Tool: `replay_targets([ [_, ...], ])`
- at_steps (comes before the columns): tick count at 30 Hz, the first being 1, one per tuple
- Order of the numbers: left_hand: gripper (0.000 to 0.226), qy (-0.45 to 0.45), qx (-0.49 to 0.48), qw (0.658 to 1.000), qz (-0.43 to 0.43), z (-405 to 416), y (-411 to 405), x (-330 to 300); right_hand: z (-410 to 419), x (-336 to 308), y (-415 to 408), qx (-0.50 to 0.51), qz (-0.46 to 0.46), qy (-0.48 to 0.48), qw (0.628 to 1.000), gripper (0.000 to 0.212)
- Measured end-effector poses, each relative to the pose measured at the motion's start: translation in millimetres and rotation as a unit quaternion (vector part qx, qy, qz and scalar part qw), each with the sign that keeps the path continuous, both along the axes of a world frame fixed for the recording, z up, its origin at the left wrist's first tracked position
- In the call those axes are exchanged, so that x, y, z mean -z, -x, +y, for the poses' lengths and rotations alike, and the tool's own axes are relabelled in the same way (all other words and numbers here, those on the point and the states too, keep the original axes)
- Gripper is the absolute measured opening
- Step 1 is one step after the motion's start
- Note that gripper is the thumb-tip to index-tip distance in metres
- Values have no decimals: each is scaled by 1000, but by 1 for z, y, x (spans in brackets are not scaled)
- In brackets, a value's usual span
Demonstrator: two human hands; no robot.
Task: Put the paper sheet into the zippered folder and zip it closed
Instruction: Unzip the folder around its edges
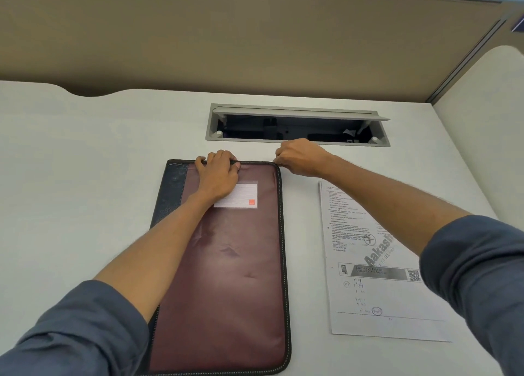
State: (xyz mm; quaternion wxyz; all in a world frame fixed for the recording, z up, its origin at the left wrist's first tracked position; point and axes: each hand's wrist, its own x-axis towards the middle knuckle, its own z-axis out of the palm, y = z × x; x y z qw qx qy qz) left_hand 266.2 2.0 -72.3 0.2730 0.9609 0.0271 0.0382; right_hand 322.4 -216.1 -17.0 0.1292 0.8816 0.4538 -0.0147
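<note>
We look down along two outstretched arms in rolled grey-blue sleeves at a white bench (pixel 85 154) walled by tan partition panels (pixel 255 44). A maroon zippered folder (pixel 226 276) lies flat on the bench in front of us, long side running away from us, a dark spine strip along its left edge and a zipper track edging its far and right sides. A white lined label (pixel 241 195) with a small orange square sits on its cover near the far end.

Our left hand (pixel 218 174) rests palm down on the folder's far end, fingers curled over the far edge, its grip pressing the cover rather than lifting anything. Our right hand (pixel 300 157) is closed into a loose fist at the folder's far right corner, fingertips pinched together just where the zipper track bends; we take it that they hold the zipper pull, though the pull itself is too small to make out.

The paper sheet (pixel 377 262), printed and marked with handwriting and a QR code, lies flat on the bench just to the right of the folder, apart from it and from both hands, partly crossed by our right forearm. Beyond the hands, a grey cable hatch (pixel 297 142) is set into the bench with its flap raised.
</note>
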Motion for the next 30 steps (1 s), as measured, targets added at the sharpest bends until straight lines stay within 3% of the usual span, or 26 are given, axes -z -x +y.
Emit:
replay_targets([
  [6, 20, -5, -11, 1000, -5, -2, 0, 2, -17, 20, 29, 104, 35, -122, 986, 25],
  [18, 18, -1, -14, 1000, 11, -7, 4, -7, -17, 33, 72, 214, 30, -180, 960, 25],
  [24, 30, -60, 38, 996, 51, -20, -1, -21, -13, 32, 77, 251, 54, -251, 933, 27],
  [30, 33, -44, 89, 990, 95, -57, -3, -20, -11, 30, 77, 293, 67, -279, 912, 27],
])
